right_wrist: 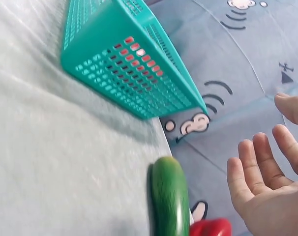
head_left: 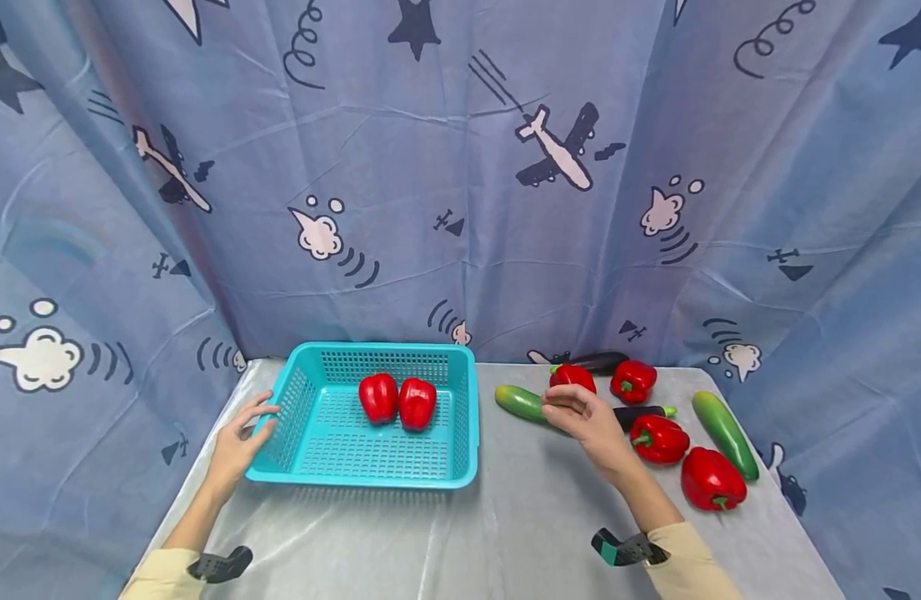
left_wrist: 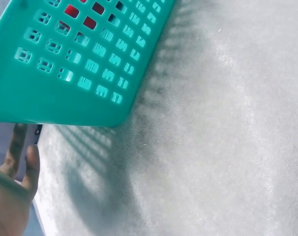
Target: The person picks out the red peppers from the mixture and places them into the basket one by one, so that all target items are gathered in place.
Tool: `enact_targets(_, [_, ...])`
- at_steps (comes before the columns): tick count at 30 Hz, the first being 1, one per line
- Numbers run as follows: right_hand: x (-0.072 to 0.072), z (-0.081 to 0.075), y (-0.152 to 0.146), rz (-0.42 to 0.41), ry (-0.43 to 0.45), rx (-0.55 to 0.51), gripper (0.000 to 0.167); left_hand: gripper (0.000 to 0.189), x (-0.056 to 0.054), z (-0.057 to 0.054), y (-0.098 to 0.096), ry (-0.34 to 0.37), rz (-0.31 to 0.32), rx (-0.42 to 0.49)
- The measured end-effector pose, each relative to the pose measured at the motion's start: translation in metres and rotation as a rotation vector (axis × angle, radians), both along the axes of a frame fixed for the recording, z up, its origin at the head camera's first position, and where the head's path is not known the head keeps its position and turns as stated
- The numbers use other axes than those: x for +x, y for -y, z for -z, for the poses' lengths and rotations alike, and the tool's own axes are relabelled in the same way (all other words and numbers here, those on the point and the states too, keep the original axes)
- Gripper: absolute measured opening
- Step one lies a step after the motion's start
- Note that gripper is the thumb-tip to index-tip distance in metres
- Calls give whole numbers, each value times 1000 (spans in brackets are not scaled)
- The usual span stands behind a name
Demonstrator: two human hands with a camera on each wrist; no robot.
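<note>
A turquoise plastic basket point(head_left: 362, 482) holds two red bell peppers, one on the left point(head_left: 378, 397) and one on the right point(head_left: 417, 404). At its left rim is my left hand point(head_left: 238, 442), thumb and fingers spread apart, fingertips right at the edge; the left wrist view shows two of its digits beside the basket wall point(left_wrist: 50, 98). My right hand point(head_left: 591, 425), holding nothing, hovers over the vegetables with its fingers loosely bent. Below it lies a green cucumber point(head_left: 518, 402), partly hidden by the hand in the head view. In the right wrist view the palm and separated fingers point(right_wrist: 267, 164) show.
Right of the basket lie several more red bell peppers, including a large one point(head_left: 713, 479) in front. A second cucumber point(head_left: 725, 433) lies by the right table edge. Dark eggplants, one at the back point(head_left: 601, 362) and one nearer point(head_left: 634, 415), lie among them. A blue patterned curtain point(head_left: 460, 208) encloses the table.
</note>
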State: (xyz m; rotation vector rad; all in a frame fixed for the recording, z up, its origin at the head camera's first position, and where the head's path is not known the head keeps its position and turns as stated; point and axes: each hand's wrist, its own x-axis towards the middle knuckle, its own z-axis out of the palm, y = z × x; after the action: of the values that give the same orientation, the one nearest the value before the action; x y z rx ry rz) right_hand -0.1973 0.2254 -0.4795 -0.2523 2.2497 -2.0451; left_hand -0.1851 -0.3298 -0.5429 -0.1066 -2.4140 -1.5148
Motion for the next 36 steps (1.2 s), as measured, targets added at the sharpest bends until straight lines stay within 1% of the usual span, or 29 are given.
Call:
enact_targets(6, [3,2,-21,40,16,13,44,26,-1,0,-1,-17,8,18])
enact_targets(11, [4,5,-41,82,48,11,48,27,-1,-1,0,-12,5,30])
enact_targets(17, [2,10,-62,140,83,-24,50,27,-1,-2,0,-18,4,38])
enact_targets(19, [0,12,-66,165,91,-12,51,26,-1,-2,0,-25,4,38])
enact_targets(21, [-1,14,-69,188,92,26,54,26,-2,-1,0,-25,5,45])
enact_targets(24, [-4,17,-71,218,79,74,57,26,-2,0,1,-27,13,51])
enact_targets(31, [-17,26,-67,251,-22,117,54,27,-3,2,2,-31,14,49])
enact_targets(36, [-26,31,-63,268,-37,180,59,27,-3,4,2,-27,16,48])
